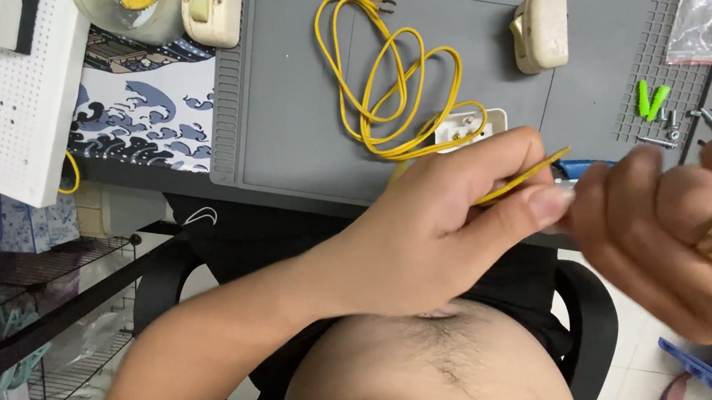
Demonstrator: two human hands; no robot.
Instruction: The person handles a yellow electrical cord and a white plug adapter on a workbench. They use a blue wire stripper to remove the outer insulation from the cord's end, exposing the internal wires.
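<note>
Just below the grey mat, left hand pinches the yellow wire; right hand grips a blue tool, best kept steady.

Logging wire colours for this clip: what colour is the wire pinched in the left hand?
Yellow. The wire between the left hand's fingers shows best in the head view.
</note>
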